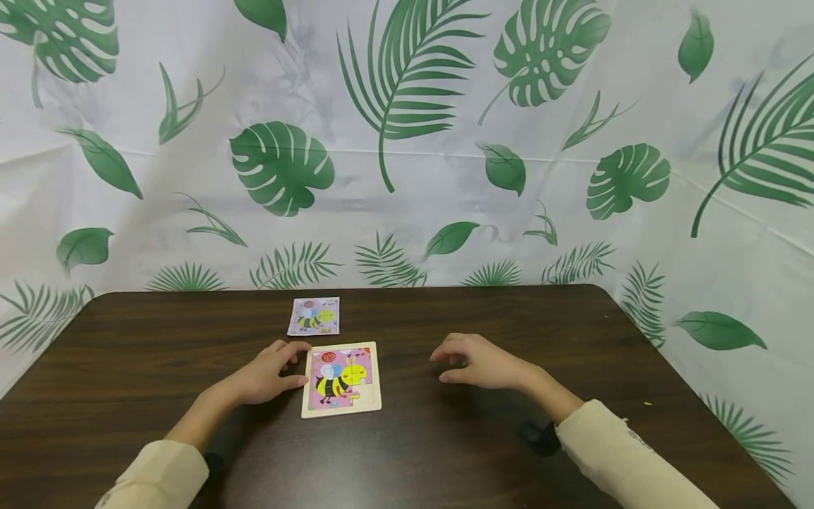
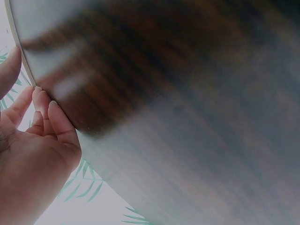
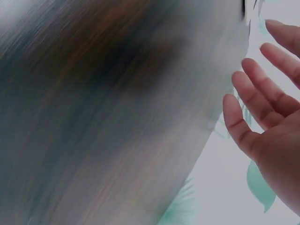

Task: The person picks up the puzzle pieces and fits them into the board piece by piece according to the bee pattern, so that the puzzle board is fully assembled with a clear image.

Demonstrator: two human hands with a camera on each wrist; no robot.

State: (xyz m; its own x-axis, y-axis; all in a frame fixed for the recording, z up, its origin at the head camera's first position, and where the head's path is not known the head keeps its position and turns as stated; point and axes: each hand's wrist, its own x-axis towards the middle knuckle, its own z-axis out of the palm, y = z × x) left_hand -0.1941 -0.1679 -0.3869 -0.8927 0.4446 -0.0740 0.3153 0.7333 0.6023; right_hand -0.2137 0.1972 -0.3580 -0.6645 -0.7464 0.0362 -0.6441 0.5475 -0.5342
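A wooden jigsaw puzzle (image 1: 341, 379) with a bee picture on pink lies flat on the table. Bare wood shows in its lower right part. My left hand (image 1: 270, 375) is at its left edge, thumb and index finger spread apart and touching the frame; the left wrist view shows these fingers (image 2: 21, 105) against the edge. My right hand (image 1: 480, 360) hovers over the table to the right of the puzzle, holding nothing, its fingers loosely bent. In the right wrist view the fingers (image 3: 255, 96) are apart with nothing between them.
A card (image 1: 314, 316) with a similar bee picture lies just behind the puzzle. The dark wood table (image 1: 509, 438) runs back to a white cloth (image 1: 439, 205) printed with green leaves. A tiny yellowish speck (image 1: 647, 404) is at the right.
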